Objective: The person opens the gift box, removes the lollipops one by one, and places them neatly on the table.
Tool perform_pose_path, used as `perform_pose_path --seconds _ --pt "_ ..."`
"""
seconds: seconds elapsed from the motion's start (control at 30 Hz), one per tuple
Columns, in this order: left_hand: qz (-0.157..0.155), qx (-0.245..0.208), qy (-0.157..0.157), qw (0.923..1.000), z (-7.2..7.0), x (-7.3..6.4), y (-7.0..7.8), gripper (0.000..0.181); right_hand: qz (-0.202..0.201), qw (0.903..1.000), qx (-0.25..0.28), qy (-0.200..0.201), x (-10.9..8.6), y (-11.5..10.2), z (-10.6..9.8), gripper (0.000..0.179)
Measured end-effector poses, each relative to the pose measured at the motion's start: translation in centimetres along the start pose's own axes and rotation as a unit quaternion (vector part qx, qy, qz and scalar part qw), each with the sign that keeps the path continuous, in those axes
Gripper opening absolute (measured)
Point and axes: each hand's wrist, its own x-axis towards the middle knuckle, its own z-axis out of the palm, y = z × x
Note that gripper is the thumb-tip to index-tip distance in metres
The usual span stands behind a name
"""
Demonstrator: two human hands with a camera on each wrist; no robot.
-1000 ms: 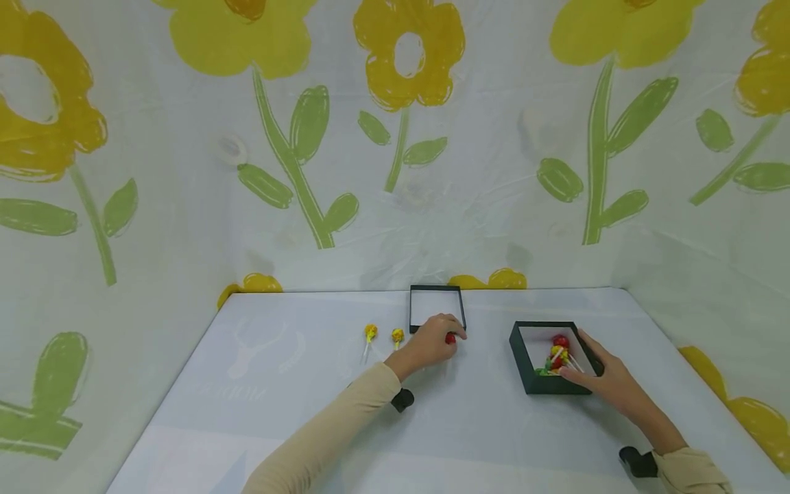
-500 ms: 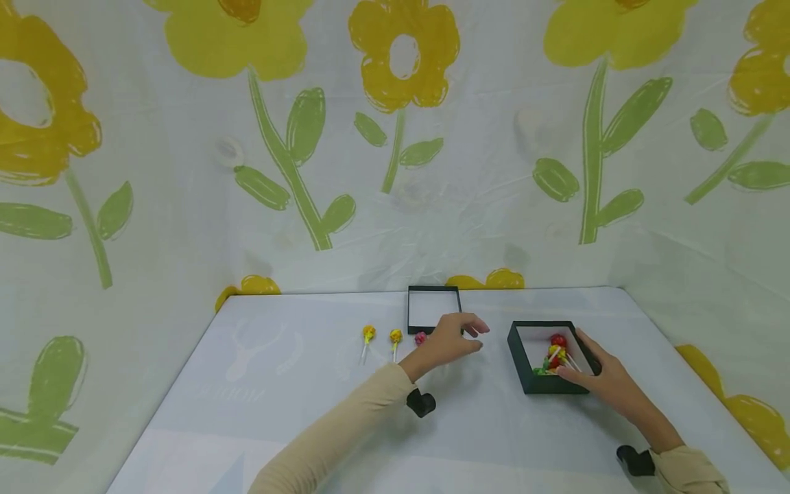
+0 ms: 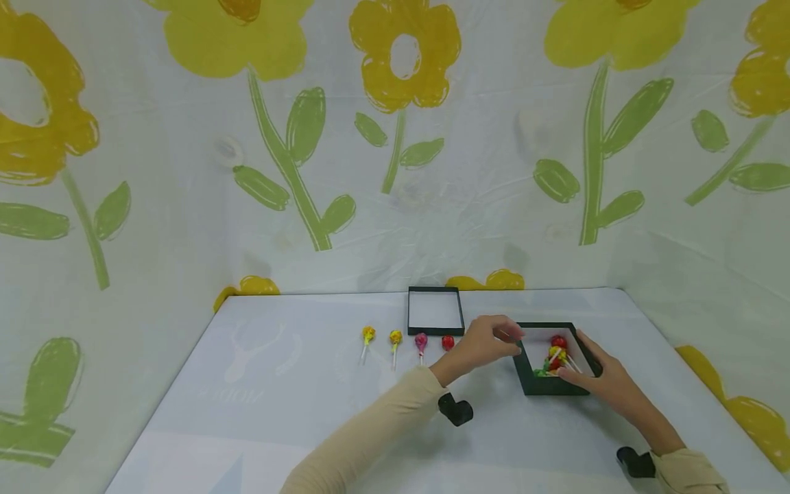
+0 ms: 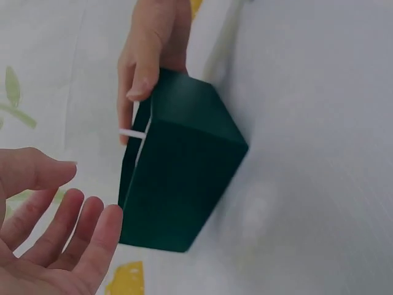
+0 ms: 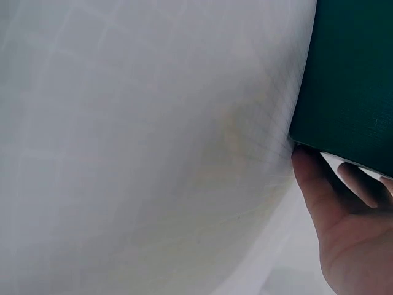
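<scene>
1. The box [image 3: 552, 386] is gripped at its right side by the right hand [image 3: 611, 381]; its opening is turned upward.
2. The left hand [image 3: 478, 346] is held at the box's left rim, fingers loosely bent, nothing grasped.
3. Lollipops [image 3: 557, 355] are heaped inside.
4. Leftward, four loose lollipops [image 3: 421, 340] are lined up, the yellow and pink ones' sticks pointed nearward.
5. Behind them, a lid [image 3: 435, 332] is laid.
6. The white table [image 3: 494, 446] is marked with faint lettering [image 3: 231, 396], unreadable here; flowered sheeting [image 3: 481, 185] is hung around.

The box [image 4: 178, 184] looks like matt green card.
</scene>
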Motion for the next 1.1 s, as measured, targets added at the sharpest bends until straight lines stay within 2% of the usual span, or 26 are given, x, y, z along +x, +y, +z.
perform_pose_path --seconds 0.17,0.3,0.4,0.47,0.57,0.7,0.83,1.03,1.1 --pt "-0.007 -0.002 -0.003 1.0000 1.1 0.9 1.1 0.019 -0.003 1.0000 -0.001 0.004 0.0 0.0 -0.1 0.097" --pt "-0.026 -0.002 -0.004 0.9996 1.9 1.8 1.7 0.018 -0.009 0.9999 -0.001 0.007 0.0 0.2 -0.1 0.096" --pt "-0.043 0.028 -0.009 0.9987 2.8 2.5 2.0 0.021 -0.011 0.9999 -0.003 0.009 -0.2 0.4 -0.2 0.096" --pt "-0.046 0.077 -0.019 0.9957 3.4 3.0 2.3 0.024 -0.010 0.9999 -0.005 0.011 -0.3 0.5 -0.3 0.096" --pt "-0.043 0.171 -0.037 0.9837 4.2 3.7 2.6 0.026 -0.009 0.9999 -0.003 0.013 -0.3 0.8 -0.3 0.096" --pt "-0.040 0.283 -0.079 0.9549 5.4 4.5 3.1 0.027 -0.009 0.9998 0.005 0.015 -0.2 0.9 -0.3 0.097" --pt "-0.041 0.336 -0.129 0.9322 6.2 5.1 3.2 0.017 -0.009 0.9998 0.007 0.016 -0.3 0.8 -0.3 0.097" --pt "-0.041 0.367 -0.160 0.9155 6.4 5.5 2.8 0.010 -0.020 0.9996 0.017 0.014 0.1 0.6 -0.1 0.096" --pt "-0.028 0.388 -0.172 0.9052 6.2 5.7 2.5 0.009 -0.022 0.9995 0.017 0.012 0.3 0.5 0.0 0.095"
